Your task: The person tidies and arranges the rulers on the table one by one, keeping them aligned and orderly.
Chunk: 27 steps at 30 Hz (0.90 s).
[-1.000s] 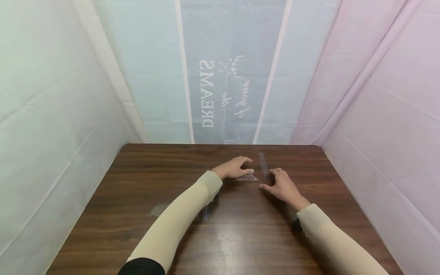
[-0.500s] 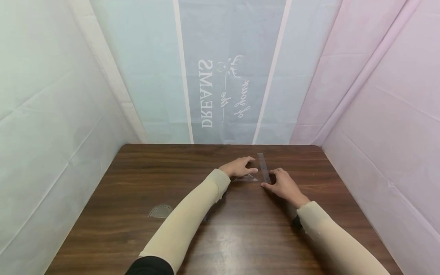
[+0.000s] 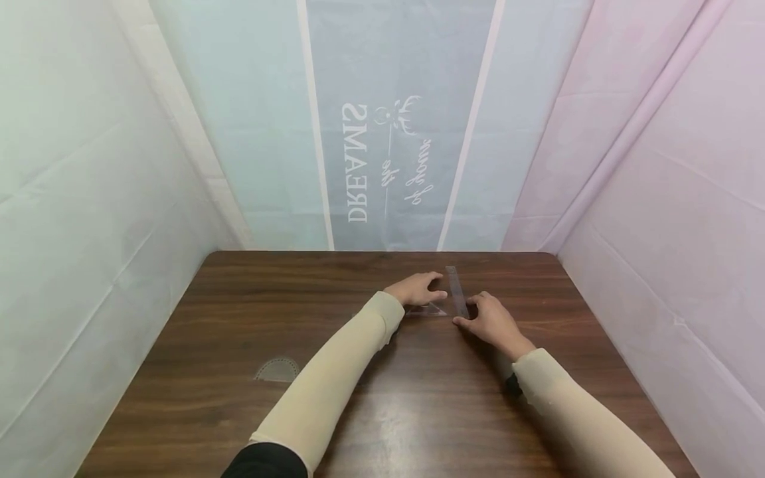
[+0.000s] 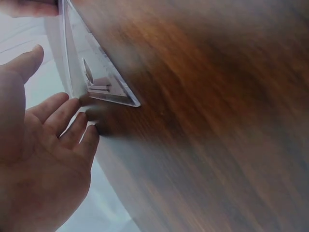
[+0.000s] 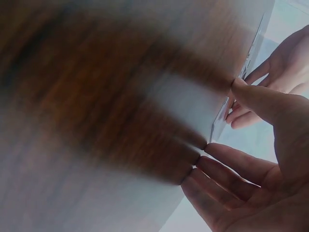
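Right of centre in the head view, a clear ruler is flanked at its near end by the spread thumb and fingers of the right hand; whether it is gripped cannot be told. The left hand is held loosely open, gripping nothing, beside a clear set square. At lower left, a protractor is seen.

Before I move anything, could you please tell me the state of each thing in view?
Straight ruler: lying flat.
Triangle: lying flat, partly hidden in head view.
Protractor: lying flat, straight edge nearest the person.
Left hand: fingers relaxed, beside the triangle.
Right hand: at the straight ruler's near end, grip unclear.
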Each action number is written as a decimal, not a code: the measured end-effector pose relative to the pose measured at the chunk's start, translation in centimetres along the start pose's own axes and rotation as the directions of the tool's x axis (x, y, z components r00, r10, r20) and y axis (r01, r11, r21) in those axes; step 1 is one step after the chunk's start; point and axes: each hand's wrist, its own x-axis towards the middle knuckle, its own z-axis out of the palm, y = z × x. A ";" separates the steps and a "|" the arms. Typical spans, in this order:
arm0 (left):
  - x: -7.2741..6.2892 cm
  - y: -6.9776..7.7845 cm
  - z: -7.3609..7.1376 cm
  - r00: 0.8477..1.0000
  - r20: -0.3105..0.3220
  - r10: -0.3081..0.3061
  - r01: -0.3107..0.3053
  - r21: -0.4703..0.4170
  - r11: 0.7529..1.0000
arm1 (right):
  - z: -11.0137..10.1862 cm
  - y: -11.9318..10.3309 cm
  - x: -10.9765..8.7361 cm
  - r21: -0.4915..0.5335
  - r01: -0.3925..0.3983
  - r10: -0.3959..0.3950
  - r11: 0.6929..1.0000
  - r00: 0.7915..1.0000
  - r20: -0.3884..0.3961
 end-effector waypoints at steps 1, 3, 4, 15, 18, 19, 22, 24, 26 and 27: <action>0.1 0.0 0.0 1.000 -0.001 -0.002 0.002 0.000 1.000 | 0.0 0.0 0.0 0.001 -0.003 0.003 1.000 1.000 -0.004; 0.3 0.0 0.0 1.000 -0.002 -0.008 0.008 0.007 1.000 | 0.1 -0.1 0.1 0.002 -0.006 0.006 1.000 1.000 -0.014; 0.4 -0.1 0.0 1.000 -0.002 -0.010 0.010 0.009 1.000 | 0.2 -0.1 0.1 0.001 -0.002 0.003 1.000 1.000 -0.020; 2.0 -0.6 0.3 0.999 -0.030 -0.019 0.020 0.025 0.999 | 0.6 -0.1 0.3 0.019 -0.018 0.019 1.000 0.999 -0.037; 2.2 -0.6 0.4 0.999 -0.045 -0.027 0.029 0.051 0.998 | 0.6 -0.1 0.3 0.022 -0.016 0.016 1.000 0.999 -0.040; 2.3 -0.6 0.4 0.998 -0.049 -0.030 0.033 0.057 0.998 | 0.6 -0.2 0.4 0.022 -0.019 0.020 1.000 0.999 -0.043; 2.3 -0.5 0.5 0.997 -0.062 -0.034 0.039 0.073 0.997 | 0.5 -0.3 0.4 0.017 -0.020 0.020 1.000 0.998 -0.052; 2.4 -0.4 0.5 0.997 -0.070 -0.033 0.039 0.078 0.996 | 0.4 -0.3 0.4 0.012 -0.027 0.027 1.000 0.998 -0.059; 2.5 -0.5 0.5 0.997 -0.074 -0.032 0.038 0.086 0.996 | 0.4 -0.4 0.3 0.012 -0.034 0.035 0.999 0.997 -0.064; 2.5 -0.5 0.5 0.997 -0.073 -0.031 0.037 0.088 0.995 | 0.4 -0.5 0.3 0.012 -0.038 0.039 0.999 0.997 -0.066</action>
